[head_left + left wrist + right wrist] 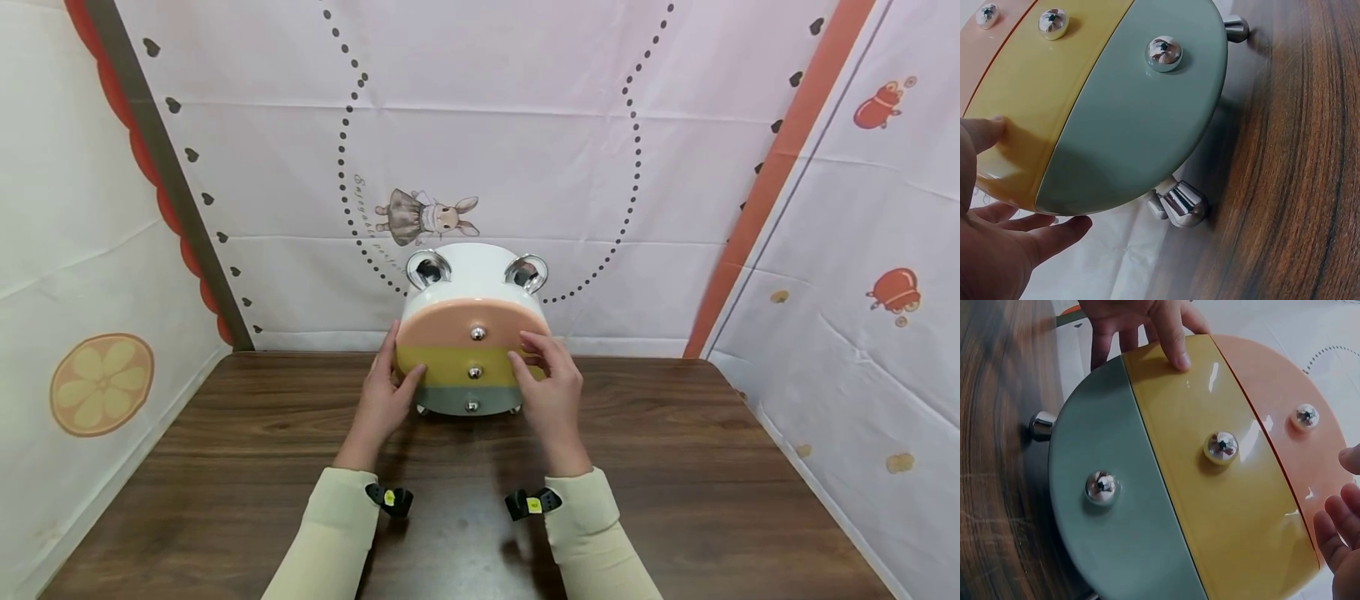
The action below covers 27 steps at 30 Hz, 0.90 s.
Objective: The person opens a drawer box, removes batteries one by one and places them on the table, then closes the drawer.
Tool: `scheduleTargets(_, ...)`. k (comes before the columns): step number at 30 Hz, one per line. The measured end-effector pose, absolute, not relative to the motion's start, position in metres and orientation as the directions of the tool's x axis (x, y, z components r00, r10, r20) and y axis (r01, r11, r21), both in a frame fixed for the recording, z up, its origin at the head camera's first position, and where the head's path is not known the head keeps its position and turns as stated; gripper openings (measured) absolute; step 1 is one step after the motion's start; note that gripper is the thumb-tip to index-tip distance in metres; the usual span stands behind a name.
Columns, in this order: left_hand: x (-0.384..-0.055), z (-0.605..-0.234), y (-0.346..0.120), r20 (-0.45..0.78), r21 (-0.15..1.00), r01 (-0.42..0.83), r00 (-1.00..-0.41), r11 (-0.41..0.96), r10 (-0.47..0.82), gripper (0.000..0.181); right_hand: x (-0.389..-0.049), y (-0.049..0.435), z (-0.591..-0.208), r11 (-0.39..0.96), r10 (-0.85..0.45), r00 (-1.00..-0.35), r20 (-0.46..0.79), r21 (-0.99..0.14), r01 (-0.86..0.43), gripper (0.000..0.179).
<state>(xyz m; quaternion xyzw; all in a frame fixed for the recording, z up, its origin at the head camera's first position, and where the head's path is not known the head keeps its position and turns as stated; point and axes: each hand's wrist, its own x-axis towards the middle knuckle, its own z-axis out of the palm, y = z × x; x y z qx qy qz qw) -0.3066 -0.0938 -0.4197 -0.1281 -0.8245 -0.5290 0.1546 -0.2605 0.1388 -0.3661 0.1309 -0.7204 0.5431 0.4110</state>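
Note:
A small rounded drawer box (480, 271) with a white glossy shell stands on short silver feet (1185, 205). Its front has a pink drawer (438, 321) on top, a yellow drawer (442, 360) in the middle and a green drawer (442, 400) below, each with a round silver knob (1222, 447). All three fronts look flush. My left hand (382, 408) holds the box's left side, thumb on the yellow front and fingers round the edge. My right hand (553, 400) is at the right side, thumb and bent fingers apart, nothing pinched between them.
The box stands near the back of a dark wooden table (675, 467). Two silver rings (428, 269) stick up from its top. Printed cloth (495, 167) hangs behind the table and along both sides.

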Motion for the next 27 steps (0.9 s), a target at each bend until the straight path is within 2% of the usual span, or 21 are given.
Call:
scheduleTargets(7, -0.306, -0.42, -0.095, 0.406, 0.83, 0.388, -0.913, 0.401, 0.044, 0.073, -0.269, 0.135, -0.371, 0.35, 0.239, -0.653, 0.718, -0.692, -0.632, 0.027)
scheduleTargets(27, -0.303, -0.419, -0.094, 0.391, 0.829, 0.367, -0.92, 0.422, 0.031, 0.073, -0.278, 0.113, -0.367, 0.326, 0.191, -0.614, 0.766, -0.64, -0.696, 0.027)
